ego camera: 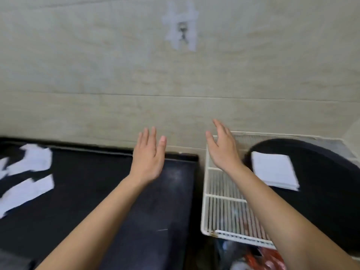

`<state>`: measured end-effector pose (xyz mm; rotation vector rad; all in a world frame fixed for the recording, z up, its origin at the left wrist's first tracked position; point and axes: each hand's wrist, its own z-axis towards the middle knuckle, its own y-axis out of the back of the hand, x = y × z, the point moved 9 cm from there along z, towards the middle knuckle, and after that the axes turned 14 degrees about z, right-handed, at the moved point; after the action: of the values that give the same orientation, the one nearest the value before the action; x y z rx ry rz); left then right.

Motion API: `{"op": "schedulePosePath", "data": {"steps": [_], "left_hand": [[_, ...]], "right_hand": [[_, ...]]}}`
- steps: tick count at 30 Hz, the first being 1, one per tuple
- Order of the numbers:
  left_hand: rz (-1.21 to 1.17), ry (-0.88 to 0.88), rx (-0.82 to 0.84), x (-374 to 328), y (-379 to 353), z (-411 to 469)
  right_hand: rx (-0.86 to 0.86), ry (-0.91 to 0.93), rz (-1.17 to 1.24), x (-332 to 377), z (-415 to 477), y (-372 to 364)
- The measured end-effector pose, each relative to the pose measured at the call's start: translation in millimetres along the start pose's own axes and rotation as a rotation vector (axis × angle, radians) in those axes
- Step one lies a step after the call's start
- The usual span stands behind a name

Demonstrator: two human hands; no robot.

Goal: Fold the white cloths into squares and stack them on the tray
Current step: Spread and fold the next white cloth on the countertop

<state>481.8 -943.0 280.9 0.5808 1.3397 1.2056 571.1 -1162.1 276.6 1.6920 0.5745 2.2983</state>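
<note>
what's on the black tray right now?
A stack of folded white cloths sits on the black tray, the only thing visible on it. The stack's count is unclear; the right forearm covers the tray's near-left edge.

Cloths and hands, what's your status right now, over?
Left hand and right hand open, empty, raised. Folded stack on black tray; loose cloths wait on dark counter, far left. Nothing in the way.
</note>
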Motion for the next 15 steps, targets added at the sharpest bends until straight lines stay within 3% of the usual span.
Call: {"op": "schedulePosePath", "data": {"steps": [6, 15], "left_hand": [[0.387, 0.290, -0.186, 188, 115, -69], [0.533, 0.581, -0.271, 423, 267, -236]], "right_hand": [[0.311, 0.272, 0.035, 107, -26, -189], [0.581, 0.482, 0.086, 278, -140, -453]]}}
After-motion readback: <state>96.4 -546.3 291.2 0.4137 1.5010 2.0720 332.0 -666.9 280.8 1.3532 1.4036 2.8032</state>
